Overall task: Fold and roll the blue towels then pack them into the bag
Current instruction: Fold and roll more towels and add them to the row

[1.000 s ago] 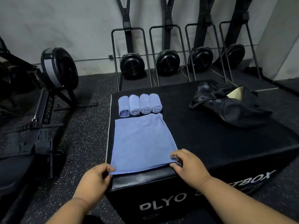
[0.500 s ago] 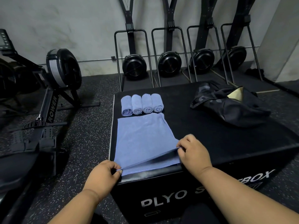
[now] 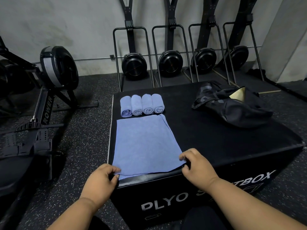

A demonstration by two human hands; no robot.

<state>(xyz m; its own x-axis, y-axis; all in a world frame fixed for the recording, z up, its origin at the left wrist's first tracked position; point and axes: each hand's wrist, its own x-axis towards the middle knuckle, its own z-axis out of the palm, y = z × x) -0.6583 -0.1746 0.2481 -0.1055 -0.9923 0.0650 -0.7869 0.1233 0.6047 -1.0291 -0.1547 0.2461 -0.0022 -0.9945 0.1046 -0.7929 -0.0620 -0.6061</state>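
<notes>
On top of the black box (image 3: 216,146), near its front edge, the flat blue towel (image 3: 144,143) is pinched at its two near corners: the left one by the left hand (image 3: 101,178), the right one by the right hand (image 3: 196,166). Half a second ago that near edge was lifted; now it has been laid back down flat, so rolling is judged about to begin. Four rolled towels (image 3: 142,105) are lined up beyond it, the bag (image 3: 232,105) well apart.
</notes>
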